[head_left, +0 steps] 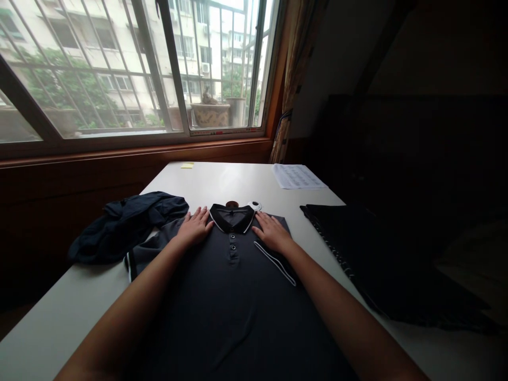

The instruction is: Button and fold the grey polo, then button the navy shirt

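Observation:
A dark polo shirt [238, 296] lies front side up on the white table [226, 182], its black collar with white piping toward the window. My left hand [195, 227] rests flat on the shirt's left shoulder, fingers stretched out beside the collar. On the other shoulder lies my right hand [272, 231], also flat with fingers extended, close to the collar. The sleeve under my right arm is folded inward over the shirt front, its white-edged cuff showing. At the left, the other sleeve sticks outward past my forearm.
A crumpled dark blue garment [127, 222] lies at the left table edge. Dark folded cloth [381, 259] covers the right side. Printed sheets [298, 176] and a yellow note [187, 165] lie at the back. A brown round object [232, 204] and a white ring-shaped one [255, 206] sit behind the collar.

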A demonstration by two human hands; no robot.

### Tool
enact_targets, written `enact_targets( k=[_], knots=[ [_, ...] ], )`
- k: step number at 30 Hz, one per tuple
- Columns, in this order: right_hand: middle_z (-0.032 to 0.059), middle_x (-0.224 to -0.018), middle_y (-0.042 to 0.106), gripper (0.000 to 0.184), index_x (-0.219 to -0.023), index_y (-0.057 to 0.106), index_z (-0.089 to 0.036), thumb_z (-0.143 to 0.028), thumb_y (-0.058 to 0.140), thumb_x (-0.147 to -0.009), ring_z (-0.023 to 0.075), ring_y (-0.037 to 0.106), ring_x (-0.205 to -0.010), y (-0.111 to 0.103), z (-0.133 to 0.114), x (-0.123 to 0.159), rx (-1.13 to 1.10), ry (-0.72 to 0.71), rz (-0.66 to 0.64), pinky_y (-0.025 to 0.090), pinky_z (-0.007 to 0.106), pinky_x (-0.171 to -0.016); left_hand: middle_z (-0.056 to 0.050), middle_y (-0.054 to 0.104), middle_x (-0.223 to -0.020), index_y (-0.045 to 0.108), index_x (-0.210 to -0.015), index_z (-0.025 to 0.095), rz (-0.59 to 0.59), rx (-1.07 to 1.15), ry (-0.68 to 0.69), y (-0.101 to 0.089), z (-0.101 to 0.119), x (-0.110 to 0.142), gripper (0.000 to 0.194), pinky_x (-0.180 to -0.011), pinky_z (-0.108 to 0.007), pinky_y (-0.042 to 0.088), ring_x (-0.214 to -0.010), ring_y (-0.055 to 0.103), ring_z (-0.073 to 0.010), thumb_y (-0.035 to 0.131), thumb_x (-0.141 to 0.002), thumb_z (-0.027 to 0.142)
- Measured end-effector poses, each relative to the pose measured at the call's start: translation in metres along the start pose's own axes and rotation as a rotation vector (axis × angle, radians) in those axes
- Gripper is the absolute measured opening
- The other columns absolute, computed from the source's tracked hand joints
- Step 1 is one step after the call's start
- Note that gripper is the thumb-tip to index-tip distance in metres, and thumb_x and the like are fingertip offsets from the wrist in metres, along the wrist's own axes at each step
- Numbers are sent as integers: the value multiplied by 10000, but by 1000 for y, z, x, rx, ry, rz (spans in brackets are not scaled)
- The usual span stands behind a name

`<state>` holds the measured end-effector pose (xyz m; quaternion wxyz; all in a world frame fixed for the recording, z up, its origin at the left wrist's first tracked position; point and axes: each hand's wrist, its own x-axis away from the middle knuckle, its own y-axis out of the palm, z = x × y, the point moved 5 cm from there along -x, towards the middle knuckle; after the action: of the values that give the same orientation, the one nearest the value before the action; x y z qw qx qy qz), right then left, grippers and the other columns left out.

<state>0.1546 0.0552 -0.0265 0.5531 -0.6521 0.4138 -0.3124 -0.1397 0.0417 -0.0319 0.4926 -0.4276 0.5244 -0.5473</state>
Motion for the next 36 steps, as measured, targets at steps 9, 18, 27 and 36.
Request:
enact_targets(
  k=[9,18,27,36],
  knots=[
    [87,-1654,230,703,-1573,283,-138,-556,246,-1010,222,196,-1529,-2,29,3,26,4,8,148,430,-1244,-82,176,-1655,304,-1557,215,13,24,10,4,20,-14,647,-1217,-579,130,-1540,124,-299,244,-1012,557],
    [78,-1651,240,711,-1576,276,-133,-562,222,-1011,217,201,-1527,-6,65,11,55,32,16,161,421,-1243,-107,185,-1649,294,-1564,185,19,38,98,6,47,-38,663,-1214,-581,141,-1535,142,-312,218,-1021,558],
    [77,-1649,246,699,-1574,286,-133,-551,225,-1017,211,207,-1526,-7,71,15,60,38,7,160,411,-1243,-50,203,-1652,298,-1565,230,28,-12,185,-11,27,-14,623,-1235,-519,115,-1540,135,-273,281,-1020,529],
    [78,-1644,260,670,-1566,309,-155,-531,259,-1014,211,228,-1520,-5,72,13,75,32,46,184,421,-1237,-137,463,-1518,406,-1510,167,235,-133,144,-43,-79,87,619,-1163,-459,301,-1390,423,-316,355,-1006,522]
  ],
)
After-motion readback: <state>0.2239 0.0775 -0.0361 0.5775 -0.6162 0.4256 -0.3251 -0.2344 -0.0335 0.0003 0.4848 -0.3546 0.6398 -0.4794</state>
